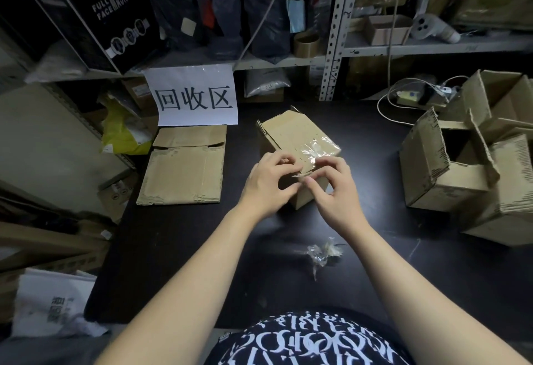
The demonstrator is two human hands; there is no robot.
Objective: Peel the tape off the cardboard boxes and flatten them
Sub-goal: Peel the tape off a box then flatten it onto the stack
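Note:
A small closed cardboard box [291, 131] stands in the middle of the black table [202, 249]. Clear tape [313, 148] runs across its top and over the near edge. My left hand [268, 180] grips the box at its near left corner, fingers curled over the top edge. Beside it, my right hand [331, 188] pinches the loose end of the tape at the near edge, thumb and fingertips meeting my left hand's fingertips. The box's near face is mostly hidden behind both hands.
A flattened box [184, 168] lies at the left below a white paper sign [193, 96]. Open boxes [461, 168] crowd the right side. A wad of peeled tape [323, 252] lies on the table near me. Shelves [334, 30] stand behind.

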